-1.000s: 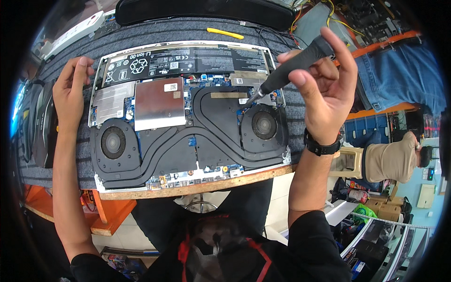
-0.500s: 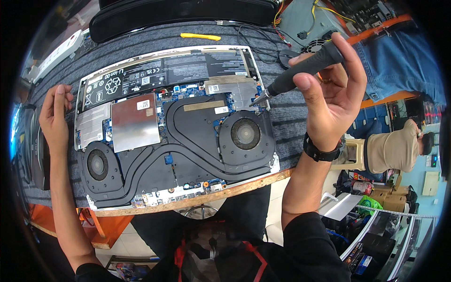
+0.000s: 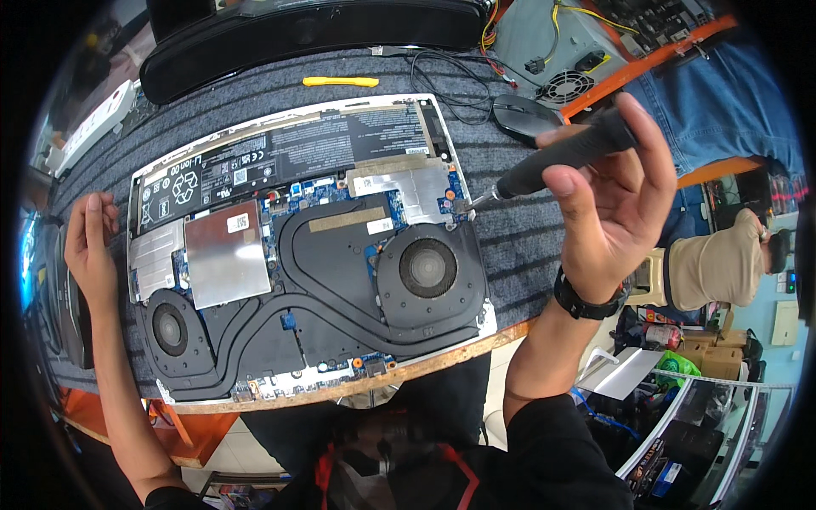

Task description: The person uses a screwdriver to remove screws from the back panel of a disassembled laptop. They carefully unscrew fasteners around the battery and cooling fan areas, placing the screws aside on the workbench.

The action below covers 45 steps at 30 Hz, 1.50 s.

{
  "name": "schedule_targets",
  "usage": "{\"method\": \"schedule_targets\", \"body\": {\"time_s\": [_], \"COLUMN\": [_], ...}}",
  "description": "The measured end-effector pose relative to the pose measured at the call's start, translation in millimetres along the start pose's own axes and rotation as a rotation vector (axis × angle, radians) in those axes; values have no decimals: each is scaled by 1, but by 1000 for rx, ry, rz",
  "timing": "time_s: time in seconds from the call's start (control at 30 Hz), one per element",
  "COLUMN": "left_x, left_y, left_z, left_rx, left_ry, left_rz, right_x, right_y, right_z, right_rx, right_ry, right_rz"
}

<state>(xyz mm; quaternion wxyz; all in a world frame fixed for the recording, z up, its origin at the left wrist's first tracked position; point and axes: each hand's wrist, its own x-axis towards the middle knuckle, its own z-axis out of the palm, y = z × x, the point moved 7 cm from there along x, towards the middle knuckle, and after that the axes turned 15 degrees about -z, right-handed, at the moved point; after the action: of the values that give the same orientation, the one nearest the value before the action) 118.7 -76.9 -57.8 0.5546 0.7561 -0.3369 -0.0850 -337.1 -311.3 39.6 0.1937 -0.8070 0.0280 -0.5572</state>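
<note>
An opened laptop [image 3: 340, 272] lies with its inner parts facing up: a black battery [image 3: 314, 153], a right fan [image 3: 427, 268], a left fan [image 3: 170, 329] and dark heat pipes. My right hand [image 3: 616, 225] grips a dark-handled screwdriver [image 3: 565, 159] between thumb and fingers. Its slim metal shaft slants down to the left, with the tip by the laptop's right edge, over or against the blue board beside a silver shield [image 3: 416, 200]; contact cannot be made out. My left hand [image 3: 92, 246] rests by the laptop's left edge, fingers loosely bent, nothing visible in it.
On the grey ribbed mat [image 3: 272, 89] lie a yellow pry tool [image 3: 340, 82], a black mouse [image 3: 523, 119] and a cable. A long black speaker-like bar [image 3: 314, 38] stands behind. A power supply [image 3: 561, 51] sits far right. Another person [image 3: 714, 268] is at the right.
The laptop appears lower and further left as the view shifts. Relative to it, the screwdriver tip has moved right, from beside the shield above the right fan to the laptop's right edge.
</note>
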Motion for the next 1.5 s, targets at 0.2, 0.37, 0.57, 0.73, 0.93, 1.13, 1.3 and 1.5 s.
{"method": "schedule_targets", "body": {"time_s": [0.2, 0.37, 0.57, 0.73, 0.93, 1.13, 1.3, 1.5], "left_x": [-2, -4, -5, -6, -6, -6, -11, -9], "left_y": [0, -4, -9, -14, -14, -9, 1, 8], "left_z": [-7, -9, -17, -19, -18, -13, -10, 1], "left_rx": [99, 75, 81, 70, 56, 82, 90, 60], "left_ry": [54, 61, 101, 109, 114, 118, 89, 43], "left_rz": [14, -7, -54, -74, -77, -45, -10, -27], "right_x": [0, -6, -6, -12, -11, -12, -13, -11], "right_y": [-4, -12, -19, -16, -15, -15, -12, -14], "right_z": [-4, 0, -7, -10, -5, -1, 2, 3], "right_rx": [-65, -211, -367, -278, -271, -257, -242, -277], "right_ry": [113, 202, 152, 75, 284, 247, 255, 144], "right_rz": [22, 41, 87, -19, -22, 42, 91, 107]}}
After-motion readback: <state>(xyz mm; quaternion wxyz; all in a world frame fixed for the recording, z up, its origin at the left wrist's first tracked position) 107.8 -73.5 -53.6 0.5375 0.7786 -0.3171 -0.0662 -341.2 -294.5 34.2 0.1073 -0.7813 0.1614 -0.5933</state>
